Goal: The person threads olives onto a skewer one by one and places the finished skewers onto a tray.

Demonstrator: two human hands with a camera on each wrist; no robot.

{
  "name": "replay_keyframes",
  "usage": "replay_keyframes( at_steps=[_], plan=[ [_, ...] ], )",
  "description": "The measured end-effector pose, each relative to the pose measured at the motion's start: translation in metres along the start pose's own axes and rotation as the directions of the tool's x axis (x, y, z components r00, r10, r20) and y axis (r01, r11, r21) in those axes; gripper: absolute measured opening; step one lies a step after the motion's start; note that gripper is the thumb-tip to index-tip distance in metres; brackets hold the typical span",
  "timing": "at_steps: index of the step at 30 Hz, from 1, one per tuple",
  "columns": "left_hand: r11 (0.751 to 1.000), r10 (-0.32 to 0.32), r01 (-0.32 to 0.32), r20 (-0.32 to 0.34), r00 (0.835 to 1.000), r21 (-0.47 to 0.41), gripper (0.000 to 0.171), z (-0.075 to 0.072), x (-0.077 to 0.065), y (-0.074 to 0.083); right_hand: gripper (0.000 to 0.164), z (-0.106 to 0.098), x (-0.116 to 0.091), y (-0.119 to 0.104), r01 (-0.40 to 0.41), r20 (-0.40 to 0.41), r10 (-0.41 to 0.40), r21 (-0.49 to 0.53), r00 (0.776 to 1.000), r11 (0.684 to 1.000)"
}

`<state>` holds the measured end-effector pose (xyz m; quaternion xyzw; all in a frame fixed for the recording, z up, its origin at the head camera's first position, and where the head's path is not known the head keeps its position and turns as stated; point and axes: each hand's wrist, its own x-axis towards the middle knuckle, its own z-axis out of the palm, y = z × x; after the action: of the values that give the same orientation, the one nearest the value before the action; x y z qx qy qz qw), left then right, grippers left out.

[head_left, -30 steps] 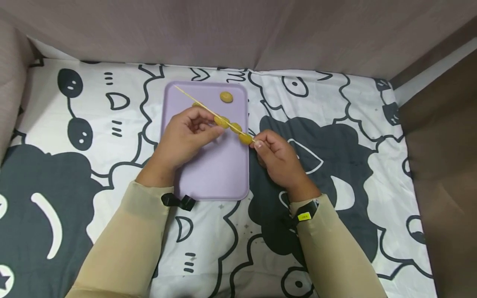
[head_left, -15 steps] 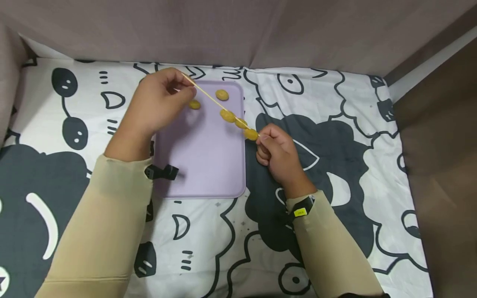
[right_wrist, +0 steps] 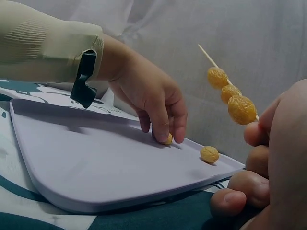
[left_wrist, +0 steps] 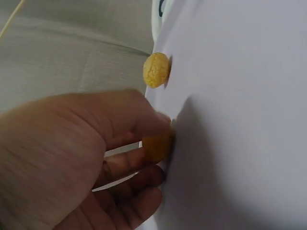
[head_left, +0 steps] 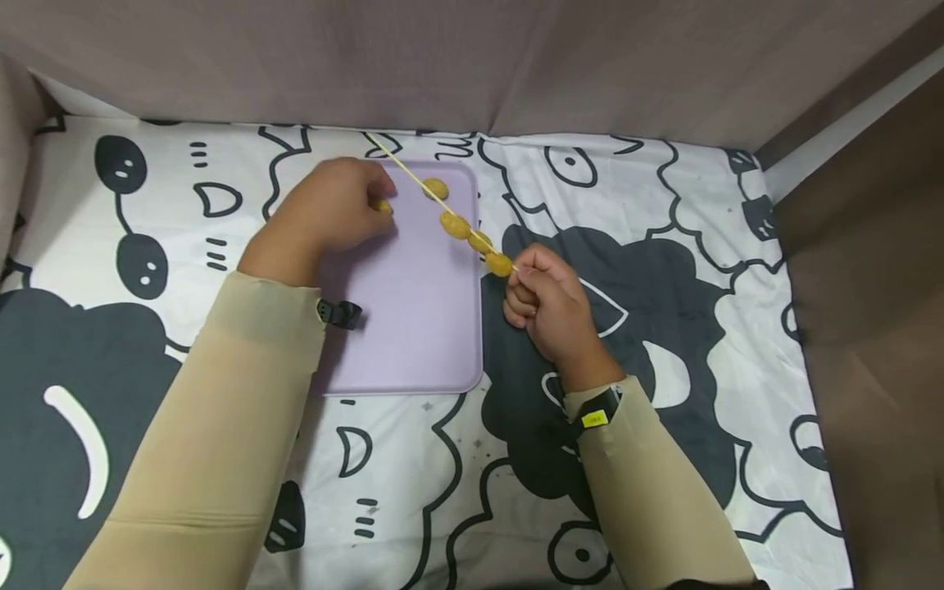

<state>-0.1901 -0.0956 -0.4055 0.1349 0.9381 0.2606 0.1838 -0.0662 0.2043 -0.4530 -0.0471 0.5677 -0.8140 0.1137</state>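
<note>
My right hand [head_left: 555, 310] pinches the bottom end of a thin wooden skewer [head_left: 401, 166], held slanting up over the right side of the tray. Three wrinkled yellow fruits [right_wrist: 242, 109] are threaded close together on it, just above the fingertips. My left hand [head_left: 335, 205] reaches down to the far left part of the lilac tray [head_left: 413, 336]. Its thumb and fingers close around a loose yellow fruit [left_wrist: 157, 147] lying there, partly hidden by the thumb. Another loose yellow fruit [left_wrist: 156, 70] sits on the tray a little to the right, untouched.
The tray lies on a white and dark cloth [head_left: 398, 524] printed with cartoon sheep. A grey-brown fabric wall [head_left: 472, 65] rises behind it, and a brown side panel [head_left: 878, 328] stands at the right.
My left hand has left the fruits on the skewer, slid up to its tip, then dropped to the loose fruit at far left. My right hand keeps its pinch, shifted slightly right.
</note>
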Motion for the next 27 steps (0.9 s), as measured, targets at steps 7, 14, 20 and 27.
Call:
replay_keyframes(
  at_steps=[7,14,20,27],
  plan=[
    [0.999,0.024,-0.022,-0.034,0.999,0.048,0.033,0.001,-0.003,0.002,0.022,0.004,0.001,0.001,0.004,0.013,-0.003,-0.04,1.0,0.999],
    [0.991,0.028,-0.051,-0.186,0.982,-0.121,0.029,-0.004,-0.022,0.013,0.021,0.004,0.0,0.002,0.017,0.019,-0.016,-0.056,1.0,0.998],
    [0.927,-0.008,-0.114,-0.324,0.946,-0.357,0.027,0.001,-0.046,0.023,0.021,0.002,0.0,0.003,0.021,0.023,-0.02,-0.057,1.0,0.998],
    [0.665,-0.042,-0.336,-0.482,0.875,-0.667,0.028,0.031,-0.069,0.022,0.022,0.0,0.001,0.002,0.026,0.031,-0.024,-0.063,0.999,0.998]
  ],
)
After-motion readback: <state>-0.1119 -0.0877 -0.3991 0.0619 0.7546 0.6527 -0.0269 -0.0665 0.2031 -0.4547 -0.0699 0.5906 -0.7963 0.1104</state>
